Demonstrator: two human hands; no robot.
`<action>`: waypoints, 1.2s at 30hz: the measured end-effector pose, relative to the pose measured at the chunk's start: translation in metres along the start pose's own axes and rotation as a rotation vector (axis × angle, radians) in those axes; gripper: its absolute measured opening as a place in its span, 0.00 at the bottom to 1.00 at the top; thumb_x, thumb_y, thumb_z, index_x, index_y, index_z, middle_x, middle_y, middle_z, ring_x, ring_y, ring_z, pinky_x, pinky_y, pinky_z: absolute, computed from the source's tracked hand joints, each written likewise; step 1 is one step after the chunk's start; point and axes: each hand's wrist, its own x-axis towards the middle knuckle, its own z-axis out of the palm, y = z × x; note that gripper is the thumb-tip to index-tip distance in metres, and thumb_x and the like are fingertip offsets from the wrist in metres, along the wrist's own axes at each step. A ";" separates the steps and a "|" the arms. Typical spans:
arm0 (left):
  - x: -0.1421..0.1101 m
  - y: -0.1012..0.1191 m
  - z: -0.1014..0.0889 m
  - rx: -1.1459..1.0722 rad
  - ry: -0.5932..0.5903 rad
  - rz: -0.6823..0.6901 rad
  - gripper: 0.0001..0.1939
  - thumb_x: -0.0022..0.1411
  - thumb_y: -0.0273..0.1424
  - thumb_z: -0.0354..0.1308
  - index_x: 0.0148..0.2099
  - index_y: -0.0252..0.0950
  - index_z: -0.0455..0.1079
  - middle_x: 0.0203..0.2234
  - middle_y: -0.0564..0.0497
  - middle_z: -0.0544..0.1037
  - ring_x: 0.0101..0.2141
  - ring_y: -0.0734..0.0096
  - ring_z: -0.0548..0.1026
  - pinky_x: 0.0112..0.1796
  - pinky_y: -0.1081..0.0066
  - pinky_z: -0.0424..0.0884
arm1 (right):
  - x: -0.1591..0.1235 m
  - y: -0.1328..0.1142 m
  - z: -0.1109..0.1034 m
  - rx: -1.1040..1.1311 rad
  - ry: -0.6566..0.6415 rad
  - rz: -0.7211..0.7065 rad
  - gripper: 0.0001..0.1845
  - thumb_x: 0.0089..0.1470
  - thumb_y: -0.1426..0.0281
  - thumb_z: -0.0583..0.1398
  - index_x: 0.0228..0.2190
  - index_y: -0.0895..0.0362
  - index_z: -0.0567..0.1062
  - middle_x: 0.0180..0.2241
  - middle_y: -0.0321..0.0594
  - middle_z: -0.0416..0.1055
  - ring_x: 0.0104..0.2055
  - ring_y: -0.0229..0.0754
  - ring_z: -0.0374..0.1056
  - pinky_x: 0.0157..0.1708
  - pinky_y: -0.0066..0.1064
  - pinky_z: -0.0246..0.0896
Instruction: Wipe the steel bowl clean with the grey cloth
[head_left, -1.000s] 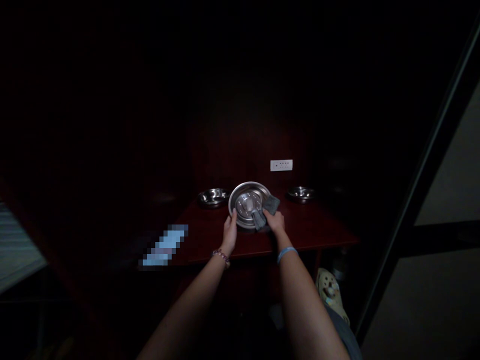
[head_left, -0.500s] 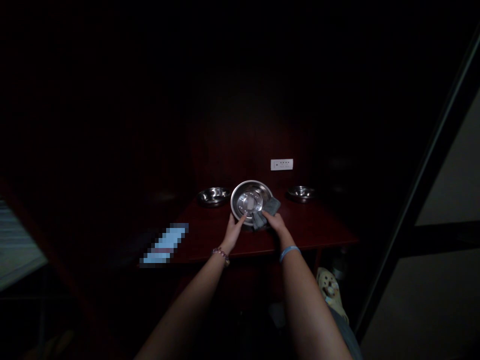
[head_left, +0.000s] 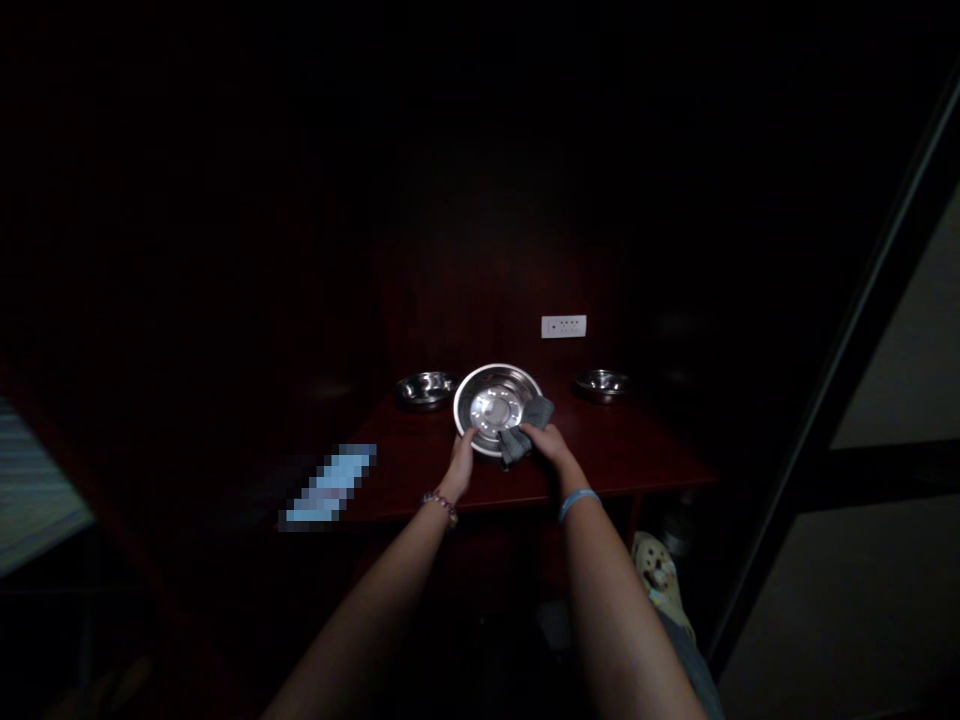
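A round steel bowl is tilted toward me above the dark red table. My left hand grips its lower left rim, the thumb on the inner side. At the lower right rim my right hand pinches a grey cloth against the bowl. Part of the cloth hangs below the rim. The fingers under the bowl are hidden. Two more steel bowls rest on the table, a left bowl and a right bowl.
A white power socket is on the back panel. A blurred-out bright rectangle lies at the table's left. Below the right edge are a pale clog and a dim container. A slanting frame stands at right.
The bowl has shifted slightly left and leans a bit differently. My left hand has moved a little down and left along the rim. The cloth has moved slightly left with my right hand.
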 end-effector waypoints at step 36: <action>0.000 0.003 0.011 -0.327 0.268 -0.086 0.16 0.63 0.36 0.62 0.48 0.32 0.77 0.47 0.40 0.83 0.51 0.55 0.81 0.56 0.58 0.73 | -0.015 0.004 -0.011 -0.437 -0.552 -0.072 0.27 0.69 0.55 0.50 0.24 0.54 0.72 0.21 0.40 0.73 0.22 0.39 0.61 0.29 0.34 0.66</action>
